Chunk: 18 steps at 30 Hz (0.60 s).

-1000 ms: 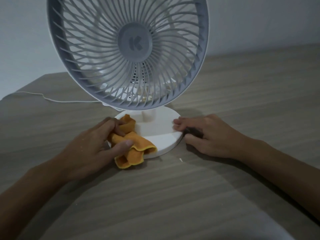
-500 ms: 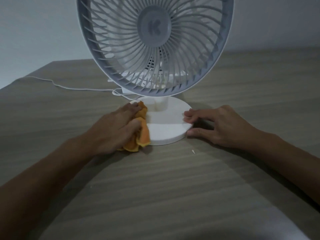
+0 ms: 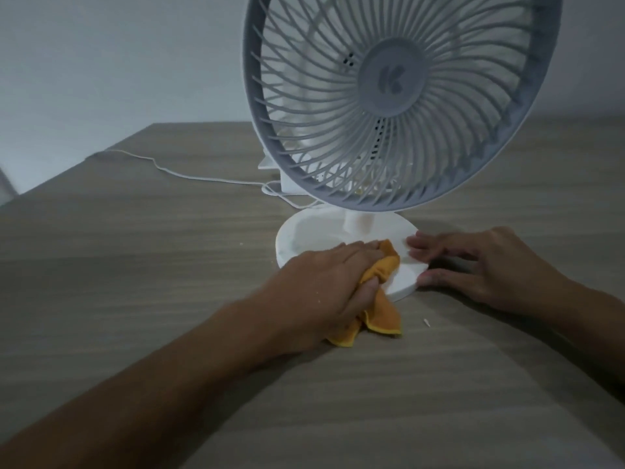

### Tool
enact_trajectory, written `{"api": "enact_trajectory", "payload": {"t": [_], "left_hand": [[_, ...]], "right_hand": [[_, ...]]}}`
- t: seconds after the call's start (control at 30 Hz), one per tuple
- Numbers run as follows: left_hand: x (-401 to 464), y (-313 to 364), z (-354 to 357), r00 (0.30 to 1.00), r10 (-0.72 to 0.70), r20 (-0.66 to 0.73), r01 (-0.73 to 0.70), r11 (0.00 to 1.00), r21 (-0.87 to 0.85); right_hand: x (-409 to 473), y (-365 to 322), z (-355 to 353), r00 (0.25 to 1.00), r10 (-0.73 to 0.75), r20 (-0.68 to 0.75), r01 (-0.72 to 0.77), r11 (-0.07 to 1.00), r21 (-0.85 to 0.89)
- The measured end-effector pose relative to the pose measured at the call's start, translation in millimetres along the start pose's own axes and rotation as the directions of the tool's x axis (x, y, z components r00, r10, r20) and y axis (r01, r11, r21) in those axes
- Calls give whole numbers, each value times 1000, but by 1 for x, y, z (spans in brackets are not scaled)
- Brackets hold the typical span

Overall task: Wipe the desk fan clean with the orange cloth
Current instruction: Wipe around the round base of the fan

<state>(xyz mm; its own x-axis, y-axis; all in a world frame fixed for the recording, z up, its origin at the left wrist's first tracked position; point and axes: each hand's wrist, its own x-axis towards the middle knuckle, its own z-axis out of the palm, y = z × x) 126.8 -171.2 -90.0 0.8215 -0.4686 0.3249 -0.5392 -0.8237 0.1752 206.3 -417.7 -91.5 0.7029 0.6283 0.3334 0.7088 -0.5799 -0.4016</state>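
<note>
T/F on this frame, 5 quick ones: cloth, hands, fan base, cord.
1. The left hand holds the cloth. True.
2. The cloth lies wholly on the base. False: part of it trails onto the table.
3. The right hand grips the grille. False: its fingers rest on the base edge.
4. A cord runs across the table left of the fan. True.
5. The cloth is blue. False: orange.
</note>
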Motion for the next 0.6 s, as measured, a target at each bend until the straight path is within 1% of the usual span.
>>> {"api": "enact_trajectory", "payload": {"t": [0.1,0.13,0.23,0.27,0.33,0.37,0.43,0.47,0.53,0.57,0.6], "left_hand": [[-3,-15,-17,993,-57,-105,55,998,-17],[-4,-25,-21,985,-82,-149,81,997,-9],[-11,-64,-35,959,-180,-218,194,980,44],[-12,-77,-41,948,-210,-241,219,976,13],[-8,-97,-45,937,-224,-270,211,975,-75],[-2,-103,-44,943,-203,-263,187,979,-86],[10,-107,-33,965,-184,-187,168,981,-95],[15,-108,-25,968,-213,-131,197,972,-125],[18,-106,-11,949,-313,-36,294,921,-255],[17,-104,-6,943,-332,-24,308,899,-310],[14,-101,-4,947,-321,-30,293,895,-335]], "right_hand": [[1,2,0,1000,-2,-16,2,1000,14],[1,3,1,1000,-7,-26,7,1000,15],[1,4,2,999,-13,-43,13,1000,2],[1,4,2,999,-11,-44,11,1000,-1],[1,4,1,999,-6,-39,6,1000,2],[2,4,1,999,-4,-35,4,1000,2],[1,3,0,999,-4,-33,4,1000,5],[1,2,0,999,-5,-32,5,1000,8],[1,2,2,999,-8,-43,9,1000,10],[1,1,2,998,-10,-54,11,1000,12],[0,1,3,998,-14,-66,15,1000,12]]}}
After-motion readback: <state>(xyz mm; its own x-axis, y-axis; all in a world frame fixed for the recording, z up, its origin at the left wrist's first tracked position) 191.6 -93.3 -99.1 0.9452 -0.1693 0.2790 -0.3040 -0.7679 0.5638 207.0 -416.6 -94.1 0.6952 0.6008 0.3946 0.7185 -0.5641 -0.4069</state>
